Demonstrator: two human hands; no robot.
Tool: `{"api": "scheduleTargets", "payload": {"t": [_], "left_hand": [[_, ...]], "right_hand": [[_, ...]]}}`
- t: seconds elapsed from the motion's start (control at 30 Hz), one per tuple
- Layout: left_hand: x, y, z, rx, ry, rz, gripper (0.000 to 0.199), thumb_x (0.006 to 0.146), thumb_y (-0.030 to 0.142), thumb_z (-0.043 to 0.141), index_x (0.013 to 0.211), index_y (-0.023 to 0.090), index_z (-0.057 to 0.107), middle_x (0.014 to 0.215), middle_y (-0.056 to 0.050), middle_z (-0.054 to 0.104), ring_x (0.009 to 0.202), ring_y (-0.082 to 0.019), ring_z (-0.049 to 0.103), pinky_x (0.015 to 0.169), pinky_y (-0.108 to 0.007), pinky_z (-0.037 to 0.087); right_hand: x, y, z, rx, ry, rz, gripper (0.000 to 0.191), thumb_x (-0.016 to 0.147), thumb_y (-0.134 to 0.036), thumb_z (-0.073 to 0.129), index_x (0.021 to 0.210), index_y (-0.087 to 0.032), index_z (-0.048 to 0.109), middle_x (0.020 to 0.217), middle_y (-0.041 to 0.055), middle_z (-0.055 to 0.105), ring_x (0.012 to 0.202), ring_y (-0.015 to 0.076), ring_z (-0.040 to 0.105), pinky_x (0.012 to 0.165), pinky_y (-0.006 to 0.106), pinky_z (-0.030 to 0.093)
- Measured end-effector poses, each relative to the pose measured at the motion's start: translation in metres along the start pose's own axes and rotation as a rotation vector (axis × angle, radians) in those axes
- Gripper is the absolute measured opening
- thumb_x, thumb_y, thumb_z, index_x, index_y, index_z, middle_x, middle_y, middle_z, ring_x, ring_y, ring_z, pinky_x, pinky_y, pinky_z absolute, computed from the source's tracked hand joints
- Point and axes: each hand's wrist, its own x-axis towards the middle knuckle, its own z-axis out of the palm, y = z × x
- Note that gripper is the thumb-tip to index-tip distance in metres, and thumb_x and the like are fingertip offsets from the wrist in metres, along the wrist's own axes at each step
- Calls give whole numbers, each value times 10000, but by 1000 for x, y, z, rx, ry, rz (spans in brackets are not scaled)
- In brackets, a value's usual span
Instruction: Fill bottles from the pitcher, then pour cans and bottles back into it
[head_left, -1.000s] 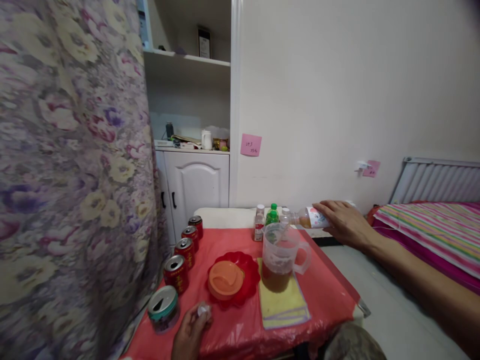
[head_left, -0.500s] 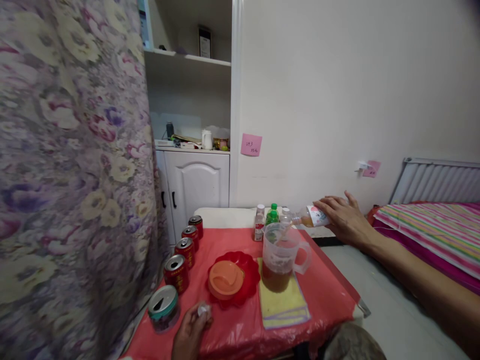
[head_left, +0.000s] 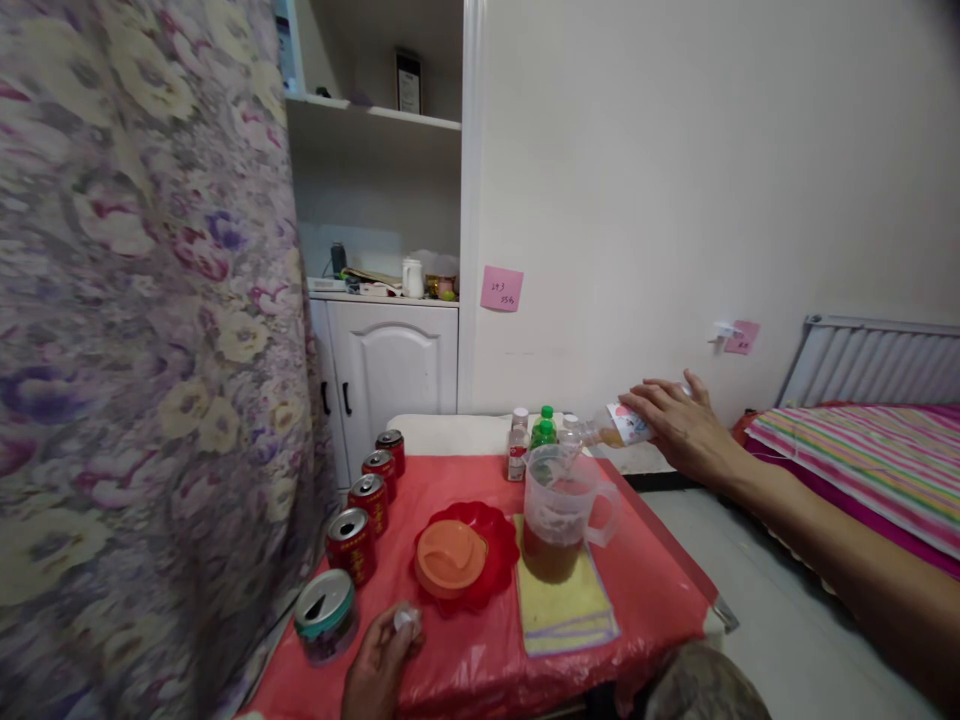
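Clear bottle [head_left: 621, 425] tilted over pitcher [head_left: 556, 510], gripped by right hand [head_left: 679, 425], white cap [head_left: 406, 618] pinched in left hand [head_left: 381, 655], beside orange bowl [head_left: 451, 558].

We get soft, fairly dim indoor light; source o/s frame. Grey shading dulls the plain white wall [head_left: 637, 180], and pale glare streaks the shiny red plastic-covered surface [head_left: 465, 660]. Wide-angle stretch at edges, dark top-rt corner; fine label print's too soft to read.
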Motion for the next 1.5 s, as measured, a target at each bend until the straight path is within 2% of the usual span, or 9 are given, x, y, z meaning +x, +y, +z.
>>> {"api": "scheduleTargets", "payload": {"t": [0.1,0.27,0.47,0.67,0.9,1.23,1.5], "left_hand": [[2,-4,-3,-59,-87,-97,469,497,474,813,861,209,684,778,0,784,716,-191,720,663,-245,594],[6,-13,-7,-35,-83,-104,437,538,457,787,882,214,671,813,5,771,741,-197,715,684,-252,587],[9,-20,-9,-69,-119,-129,424,564,437,785,913,229,664,829,19,773,765,-184,707,697,-239,577],[5,-11,-6,-63,-113,-108,419,549,453,795,881,223,680,778,12,769,710,-177,687,673,-240,569],[-3,6,-3,-46,-97,-89,453,490,486,823,822,207,693,734,-16,769,677,-211,695,655,-281,581],[-3,2,-3,-82,-77,-93,478,467,484,842,806,186,684,703,-5,754,629,-185,676,625,-270,575],[1,-8,-7,-81,-99,-79,478,525,519,810,850,190,690,743,-17,765,657,-199,688,637,-282,572]], "right_hand": [[5,-4,-4,-9,6,-30,585,780,1,457,1317,-230,466,1306,98,608,1255,304,471,1111,618,99],[15,-11,-10,-24,-14,-92,623,737,24,459,1312,-216,475,1292,102,605,1273,311,455,1120,620,93],[29,-22,-17,-67,-31,-162,563,799,22,421,1300,-223,501,1290,104,602,1283,301,453,1130,606,113],[40,-34,-24,-84,-22,-226,534,825,30,404,1277,-215,546,1279,104,619,1268,300,474,1128,609,146],[49,-47,-33,-49,-38,-269,500,834,20,448,1252,-217,584,1261,102,633,1283,299,463,1136,617,129],[59,-63,-28,-73,-77,-338,406,900,-61,463,1239,-233,603,1241,95,634,1286,304,459,1143,620,123],[55,-56,-22,-50,-70,-302,454,887,-21,428,1247,-241,596,1249,89,633,1280,304,467,1136,625,138]]}}
